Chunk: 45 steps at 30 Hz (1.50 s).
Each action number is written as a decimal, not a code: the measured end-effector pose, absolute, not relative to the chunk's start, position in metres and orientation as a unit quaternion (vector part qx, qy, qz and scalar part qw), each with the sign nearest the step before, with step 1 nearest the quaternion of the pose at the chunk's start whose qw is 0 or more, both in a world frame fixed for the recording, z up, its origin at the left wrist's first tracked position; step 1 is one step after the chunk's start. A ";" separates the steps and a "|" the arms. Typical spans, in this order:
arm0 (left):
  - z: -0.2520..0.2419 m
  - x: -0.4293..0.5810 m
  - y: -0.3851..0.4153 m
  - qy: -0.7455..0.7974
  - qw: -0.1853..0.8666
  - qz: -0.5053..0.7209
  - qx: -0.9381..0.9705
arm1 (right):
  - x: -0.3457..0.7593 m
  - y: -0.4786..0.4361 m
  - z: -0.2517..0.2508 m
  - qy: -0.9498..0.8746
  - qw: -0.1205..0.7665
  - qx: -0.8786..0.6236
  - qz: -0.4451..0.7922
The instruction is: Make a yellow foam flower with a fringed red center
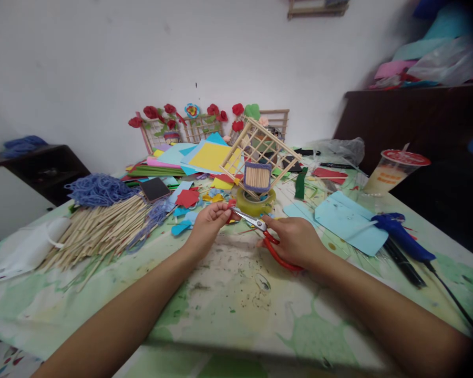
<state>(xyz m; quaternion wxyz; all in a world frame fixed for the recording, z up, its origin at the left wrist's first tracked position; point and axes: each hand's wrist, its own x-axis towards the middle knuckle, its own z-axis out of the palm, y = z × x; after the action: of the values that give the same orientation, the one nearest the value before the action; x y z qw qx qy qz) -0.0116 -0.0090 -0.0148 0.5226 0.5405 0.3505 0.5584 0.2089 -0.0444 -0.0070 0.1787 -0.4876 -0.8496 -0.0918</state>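
Note:
My right hand is closed round the red handles of a pair of scissors. The metal blades point left toward my left hand. That hand pinches a small red paper piece at the blade tips. Both hands hover over the stained green and white table, just in front of a roll of yellow tape.
A pile of wooden sticks and blue yarn lie at the left. Coloured paper sheets, a wooden lattice and red paper flowers sit at the back. Light blue paper, a blue glue gun and a drink cup are at the right.

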 end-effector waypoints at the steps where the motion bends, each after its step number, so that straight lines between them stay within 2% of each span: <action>1: -0.015 -0.012 -0.009 0.352 0.522 0.559 0.540 | 0.209 -0.044 -0.007 -0.850 0.179 -0.488 -0.091; 16: -0.015 -0.013 -0.009 0.372 0.505 0.530 0.570 | 0.210 -0.045 -0.007 -0.853 0.179 -0.482 -0.087; 45: -0.016 -0.012 -0.009 0.369 0.514 0.556 0.539 | 0.208 -0.045 -0.006 -0.845 0.173 -0.499 -0.080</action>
<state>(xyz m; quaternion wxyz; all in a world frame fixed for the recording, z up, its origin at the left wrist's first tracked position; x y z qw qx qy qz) -0.0124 -0.0093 -0.0156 0.5143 0.5388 0.3686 0.5562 0.2076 -0.0453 -0.0055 0.1733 -0.4993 -0.8452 -0.0800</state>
